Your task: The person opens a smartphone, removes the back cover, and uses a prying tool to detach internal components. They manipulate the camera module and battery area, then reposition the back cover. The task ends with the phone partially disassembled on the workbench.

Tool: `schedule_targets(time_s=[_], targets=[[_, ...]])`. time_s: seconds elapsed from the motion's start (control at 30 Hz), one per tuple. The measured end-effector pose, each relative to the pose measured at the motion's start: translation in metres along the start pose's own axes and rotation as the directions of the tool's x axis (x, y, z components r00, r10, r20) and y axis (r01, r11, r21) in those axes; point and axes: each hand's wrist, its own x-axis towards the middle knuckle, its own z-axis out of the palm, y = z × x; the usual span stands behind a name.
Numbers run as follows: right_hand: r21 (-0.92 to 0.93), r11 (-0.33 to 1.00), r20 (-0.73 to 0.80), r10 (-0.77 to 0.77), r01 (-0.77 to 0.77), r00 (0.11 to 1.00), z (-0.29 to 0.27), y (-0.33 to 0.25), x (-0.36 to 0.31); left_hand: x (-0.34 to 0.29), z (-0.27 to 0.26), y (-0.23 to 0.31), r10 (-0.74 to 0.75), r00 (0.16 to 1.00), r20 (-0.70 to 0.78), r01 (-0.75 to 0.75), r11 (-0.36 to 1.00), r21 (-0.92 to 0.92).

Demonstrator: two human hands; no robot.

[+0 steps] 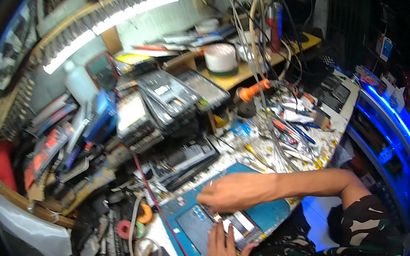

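Note:
An opened flat dark device point(193, 228), like a tablet, lies on a blue work mat point(272, 212). Part of its inside shows a whitish block point(244, 224). My left hand point(223, 254) rests over its near edge, fingers stretched out and apart, fingertips touching it. From the right, my right hand point(236, 192) reaches across the device's far side, its fingers curled in and pointing down. Whatever those fingers pinch, if anything, is hidden beneath the hand. A thin red cable point(166, 215) runs across the mat to the left of the device.
Stacked device shells point(168, 94) stand on the shelf beyond the mat. An orange-handled tool point(254, 90), a white roll point(220, 60) and hanging cables sit at the back right. Loose tools point(292, 132) cover the right side. Tape rolls point(124, 229) and parts crowd the left.

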Motion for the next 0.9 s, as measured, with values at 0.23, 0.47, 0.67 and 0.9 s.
schedule_targets(time_s=[0.23,0.47,0.67,0.9], targets=[[-0.059,0.838,-0.186,0.524,-0.542,0.831,-0.024,0.026,-0.104,0.006,-0.01,0.008,-0.043,0.998,0.04,0.041,0.997,0.059],[0.027,0.749,-0.348,0.628,-0.662,0.696,-0.022,0.04,-0.116,0.018,-0.012,0.039,-0.303,0.953,-0.004,0.303,0.953,-0.023],[-0.008,0.736,-0.357,0.63,-0.677,0.689,-0.023,0.043,-0.123,0.037,0.011,0.06,-0.423,0.899,-0.117,0.429,0.903,0.028],[-0.089,0.757,-0.332,0.59,-0.647,0.736,-0.03,0.052,-0.142,0.046,0.017,0.072,-0.481,0.867,-0.129,0.492,0.868,0.074]])
